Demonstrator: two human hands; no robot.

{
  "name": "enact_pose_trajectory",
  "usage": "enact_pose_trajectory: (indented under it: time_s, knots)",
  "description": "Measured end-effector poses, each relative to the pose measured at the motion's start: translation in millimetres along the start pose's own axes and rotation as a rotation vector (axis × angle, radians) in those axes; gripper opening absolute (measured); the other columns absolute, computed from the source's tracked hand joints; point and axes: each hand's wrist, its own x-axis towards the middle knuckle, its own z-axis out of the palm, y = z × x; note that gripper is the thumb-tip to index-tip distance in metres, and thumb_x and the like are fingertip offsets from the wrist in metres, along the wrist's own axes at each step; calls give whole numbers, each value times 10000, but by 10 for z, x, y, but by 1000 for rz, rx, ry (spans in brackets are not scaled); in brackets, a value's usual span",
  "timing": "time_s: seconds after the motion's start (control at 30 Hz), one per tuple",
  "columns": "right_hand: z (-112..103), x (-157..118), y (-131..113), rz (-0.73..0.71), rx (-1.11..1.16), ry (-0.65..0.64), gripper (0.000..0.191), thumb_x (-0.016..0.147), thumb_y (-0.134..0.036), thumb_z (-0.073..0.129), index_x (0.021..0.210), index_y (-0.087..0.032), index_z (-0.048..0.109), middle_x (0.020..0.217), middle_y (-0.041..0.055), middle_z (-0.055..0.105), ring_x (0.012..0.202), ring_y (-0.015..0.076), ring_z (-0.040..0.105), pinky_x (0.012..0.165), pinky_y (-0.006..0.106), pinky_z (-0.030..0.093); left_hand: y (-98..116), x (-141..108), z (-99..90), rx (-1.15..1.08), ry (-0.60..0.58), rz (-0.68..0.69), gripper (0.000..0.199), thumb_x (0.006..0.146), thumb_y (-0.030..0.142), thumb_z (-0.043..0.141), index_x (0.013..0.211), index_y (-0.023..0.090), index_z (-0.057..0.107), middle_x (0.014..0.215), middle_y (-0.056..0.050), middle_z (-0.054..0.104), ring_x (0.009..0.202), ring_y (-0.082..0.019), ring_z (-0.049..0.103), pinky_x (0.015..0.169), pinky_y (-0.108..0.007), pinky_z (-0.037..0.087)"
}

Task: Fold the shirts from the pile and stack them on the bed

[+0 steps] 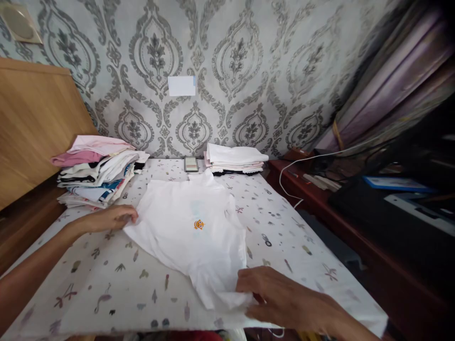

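A small white shirt [167, 222] with an orange cartoon fish print [199, 224] lies spread on the patterned cloth, tilted a little, its hem side toward me. At its left corner, my left hand [110, 219] has curled fingers closed on the fabric edge. My right hand [284, 296] pinches the shirt's near right corner, where the cloth is bunched and creased. Part of each grip is hidden behind the fingers.
Folded clothes [99, 175] are piled at the back left, beside a wooden panel [39, 113]. A second folded stack [234, 158] and a small framed item [191, 164] stand by the wall. On the right, a dark red desk [355, 227] holds a white cable [320, 155].
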Motion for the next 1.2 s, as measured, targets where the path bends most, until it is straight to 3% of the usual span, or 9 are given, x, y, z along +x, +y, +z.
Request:
enact_pose_trajectory:
  time_s: [0.1,0.13,0.2,0.3,0.5,0.7,0.9,1.1,1.2]
  knots:
    - [-215,348,139,-5,333,-161,407,800,-420,735,1145,-207,700,919,46,709,799,168,643,687,263,489,-28,238,-83,83,67,-72,264,805,320,443,925,218,655,999,-40,720,966,-235,642,890,-285,476]
    - [-303,536,206,-5,383,-110,416,828,-440,705,1167,-200,695,945,52,715,829,170,648,712,268,494,-42,365,-109,114,124,-127,267,799,308,438,939,218,648,1007,-35,722,971,-228,644,882,-276,477]
    - [-485,990,363,44,294,154,335,918,-390,593,1178,-205,695,1053,59,717,938,176,649,810,280,496,-79,667,-153,184,266,-293,288,813,298,434,999,206,634,1053,-47,720,1005,-223,646,879,-269,478]
    - [-744,1713,644,412,3,532,307,947,-238,518,1213,-221,672,1246,66,663,1104,184,611,938,278,457,-153,1145,-190,273,418,-549,338,866,300,418,1102,158,614,1107,-120,711,1046,-255,653,871,-306,480]
    - [-1041,2618,1169,739,-120,676,349,940,-358,529,1172,-125,650,1286,197,597,1221,340,535,948,421,439,-325,1736,-88,325,518,-691,393,885,401,483,1111,113,624,1230,-228,648,1155,-373,605,867,-412,483]
    - [-1041,2832,1428,679,-231,680,257,989,-262,450,1174,-190,612,1255,127,635,1172,245,575,935,333,429,-446,1803,57,360,614,-651,253,924,297,439,1058,174,616,1153,-155,670,1107,-303,606,884,-381,478]
    - [-1081,2830,1558,721,-270,707,320,1017,-257,353,1236,-154,562,1244,179,630,1127,275,614,881,367,457,-427,1737,89,392,679,-609,277,976,295,356,1085,162,573,1150,-192,638,1125,-341,572,852,-431,489]
    - [-1092,2759,1425,712,-287,707,325,991,-234,390,1237,-135,578,1252,179,628,1145,293,597,935,398,455,-298,1734,62,435,686,-576,344,937,248,408,1208,83,541,1275,-278,558,1233,-419,501,952,-560,441]
    - [-953,2644,1242,619,-332,743,434,982,-278,427,1374,-100,480,1402,207,524,1298,323,478,1046,443,389,-133,1679,226,459,670,-396,418,948,242,387,1324,84,475,1426,-254,480,1363,-370,417,1104,-550,335]
